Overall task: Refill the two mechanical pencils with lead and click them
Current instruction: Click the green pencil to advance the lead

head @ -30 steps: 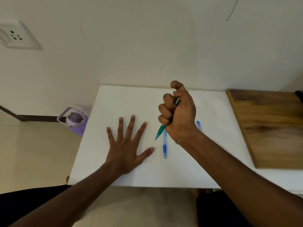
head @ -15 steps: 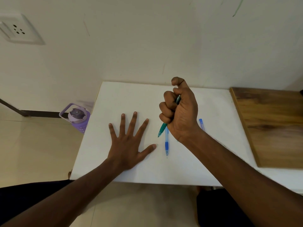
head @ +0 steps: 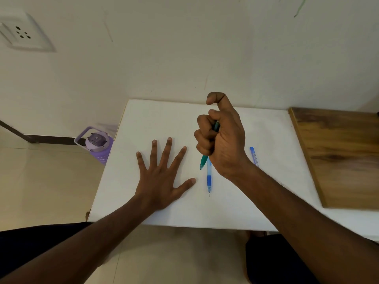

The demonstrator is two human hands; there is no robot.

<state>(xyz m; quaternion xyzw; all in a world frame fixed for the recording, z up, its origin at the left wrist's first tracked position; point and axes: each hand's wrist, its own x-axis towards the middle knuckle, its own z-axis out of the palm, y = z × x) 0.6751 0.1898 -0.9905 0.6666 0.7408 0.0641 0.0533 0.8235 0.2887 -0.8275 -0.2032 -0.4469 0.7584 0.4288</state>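
Observation:
My right hand [head: 222, 140] grips a green mechanical pencil [head: 203, 162] in a fist above the white table [head: 155, 119], tip pointing down and to the left. The thumb is lifted clear above the pencil's top end. A blue mechanical pencil [head: 209, 179] lies on the table just below that fist, tip toward me. A slim blue lead tube [head: 253, 155] lies to the right of my wrist, partly hidden by it. My left hand [head: 162, 175] rests flat on the table with fingers spread, left of both pencils.
A wooden board [head: 338, 154] lies along the table's right side. On the floor by the table's left edge stands a purple water bottle [head: 96, 144]. The wall runs right behind the table, with a socket [head: 22, 35] at the upper left.
My right thumb has lifted up off the top of the green pencil. The left hand stays flat in place, and the blue pencil has not moved.

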